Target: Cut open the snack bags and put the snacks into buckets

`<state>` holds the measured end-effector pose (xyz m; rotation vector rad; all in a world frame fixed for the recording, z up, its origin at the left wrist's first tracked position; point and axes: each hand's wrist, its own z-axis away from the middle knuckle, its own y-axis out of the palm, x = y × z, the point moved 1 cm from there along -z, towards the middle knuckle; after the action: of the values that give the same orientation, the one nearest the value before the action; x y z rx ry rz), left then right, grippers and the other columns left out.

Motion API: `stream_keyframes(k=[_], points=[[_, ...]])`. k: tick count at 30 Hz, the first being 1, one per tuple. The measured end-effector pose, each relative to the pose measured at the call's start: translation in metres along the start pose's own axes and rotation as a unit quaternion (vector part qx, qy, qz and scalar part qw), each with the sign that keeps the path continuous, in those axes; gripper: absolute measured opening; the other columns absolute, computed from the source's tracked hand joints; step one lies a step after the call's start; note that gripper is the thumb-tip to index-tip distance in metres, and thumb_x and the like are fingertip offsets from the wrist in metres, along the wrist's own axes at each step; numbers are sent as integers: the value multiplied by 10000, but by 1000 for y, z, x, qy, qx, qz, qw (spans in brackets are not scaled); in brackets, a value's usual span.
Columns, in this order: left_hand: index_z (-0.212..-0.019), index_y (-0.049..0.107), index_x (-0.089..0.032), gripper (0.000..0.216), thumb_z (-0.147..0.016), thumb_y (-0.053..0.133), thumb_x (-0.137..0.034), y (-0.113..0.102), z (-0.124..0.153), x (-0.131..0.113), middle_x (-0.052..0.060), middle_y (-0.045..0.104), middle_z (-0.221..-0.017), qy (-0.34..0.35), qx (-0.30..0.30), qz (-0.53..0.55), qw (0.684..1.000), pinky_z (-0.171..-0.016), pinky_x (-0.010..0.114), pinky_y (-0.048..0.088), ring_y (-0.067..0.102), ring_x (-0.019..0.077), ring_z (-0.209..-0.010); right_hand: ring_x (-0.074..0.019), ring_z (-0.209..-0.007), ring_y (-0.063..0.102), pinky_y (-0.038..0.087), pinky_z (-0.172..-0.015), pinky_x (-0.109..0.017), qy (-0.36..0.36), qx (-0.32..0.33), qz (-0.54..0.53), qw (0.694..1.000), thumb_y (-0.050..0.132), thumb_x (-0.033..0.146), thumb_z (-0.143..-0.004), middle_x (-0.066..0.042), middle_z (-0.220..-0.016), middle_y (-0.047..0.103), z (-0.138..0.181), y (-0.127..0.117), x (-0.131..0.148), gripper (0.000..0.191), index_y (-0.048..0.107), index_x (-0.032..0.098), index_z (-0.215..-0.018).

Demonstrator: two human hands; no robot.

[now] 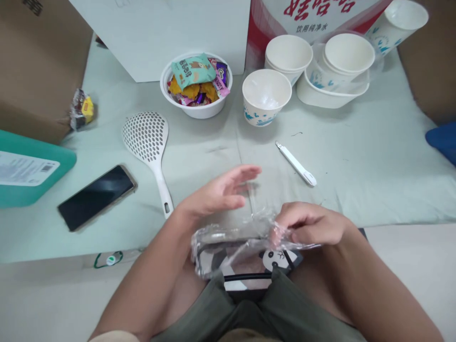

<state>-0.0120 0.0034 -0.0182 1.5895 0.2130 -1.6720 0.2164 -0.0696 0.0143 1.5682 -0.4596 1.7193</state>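
Note:
Across my lap lies a panda-printed item [245, 263], partly inside a crinkled clear plastic bag [213, 237]; its exact kind is hard to make out. My right hand [309, 223] pinches the upper right part of the bag. Just above the bag's left side, my left hand [228, 190] is raised with its fingers stretched apart and nothing in them. A white utility knife [296, 164] rests on the table beyond my right hand. To the left of my left hand, a white slotted spoon [147, 142] lies with its handle toward me.
On the pale green tablecloth [199, 142] are a dark phone [97, 197], a white bowl [203, 111] of wrapped snacks, and several paper cups [265, 97]. A white box [160, 33] stands behind. A teal container [32, 168] is at left, a blue object [443, 140] at right.

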Motion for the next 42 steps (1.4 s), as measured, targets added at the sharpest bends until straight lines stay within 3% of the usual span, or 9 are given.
stream_keyframes(k=[2, 5, 8, 12, 15, 21, 25, 36, 42], points=[[-1455, 580, -361, 871, -678, 952, -490, 13, -5, 6, 111, 539, -1606, -78, 106, 60, 989, -1054, 378, 566, 644, 247, -1355, -87, -479, 453, 401, -521, -224, 16, 128, -54, 990, 614, 386, -952, 8, -571, 595, 2, -2, -3, 321, 841, 164, -996], [-1396, 620, -269, 802, -690, 954, -454, 18, -10, 7, 73, 760, -1101, -192, 174, 50, 965, -642, 229, 526, 688, 112, -743, -66, -467, 365, 303, -472, -205, 26, 64, -128, 989, 708, 410, -904, 52, -559, 498, 6, -11, -11, 282, 822, 190, -1038], [-955, 737, -146, 435, -700, 945, -430, 9, -10, -3, -31, 636, -699, -163, 82, -1, 983, -550, 161, 400, 527, 41, -584, -32, -430, 332, 232, -409, -187, 39, -49, -183, 981, 796, 408, -859, 67, -626, 494, 10, -20, -17, 282, 811, 236, -1082], [-748, 616, -167, 424, -633, 972, -367, -8, -2, -20, -60, 601, -668, -75, -115, 68, 988, -548, 152, 459, 557, 41, -582, -5, -421, 265, 166, -372, -185, 25, -162, -186, 969, 853, 507, -804, 67, -697, 530, 14, -30, -18, 467, 776, 233, -1175], [-757, 578, -177, 460, -589, 986, -309, -16, 1, -25, -44, 684, -818, -49, -200, 114, 972, -585, 188, 573, 693, 94, -701, -44, -536, 443, 329, -472, -193, 79, -180, -124, 973, 919, 528, -710, -1, -766, 659, 12, -33, -19, 517, 788, 182, -1071], [-799, 524, -187, 536, -571, 997, -295, -20, 0, -22, -12, 775, -827, -53, -215, 120, 968, -492, 151, 560, 754, 121, -648, -130, -707, 653, 560, -742, -290, -4, -345, -171, 923, 934, 582, -644, 1, -742, 725, -9, -22, -23, 446, 694, 216, -729], [-813, 518, -191, 516, -571, 972, -232, -23, 3, -24, 3, 802, -820, -41, -267, 108, 957, -459, 108, 506, 740, 99, -595, -53, -402, 434, 541, -577, -230, -17, -436, -212, 874, 971, 570, -588, 123, -423, 410, -17, -18, -18, 545, 561, 222, -682], [-833, 696, -160, 481, -683, 883, -577, -19, 2, -20, 7, 715, -615, -73, -236, -35, 968, -389, 166, 412, 659, 113, -460, -81, -380, 426, 397, -397, -243, 80, -431, -85, 895, 832, 790, -619, 75, -442, 480, -15, -18, -25, 672, 737, 173, -866], [-742, 638, -171, 281, -953, 628, -356, -13, -2, -23, -38, 592, -475, -28, -352, -127, 927, -320, 170, 227, 385, 38, -291, -84, -341, 394, 378, -406, -253, 45, -489, -11, 871, 760, 853, -671, 85, -387, 421, -12, -17, -26, 690, 751, 188, -854]])
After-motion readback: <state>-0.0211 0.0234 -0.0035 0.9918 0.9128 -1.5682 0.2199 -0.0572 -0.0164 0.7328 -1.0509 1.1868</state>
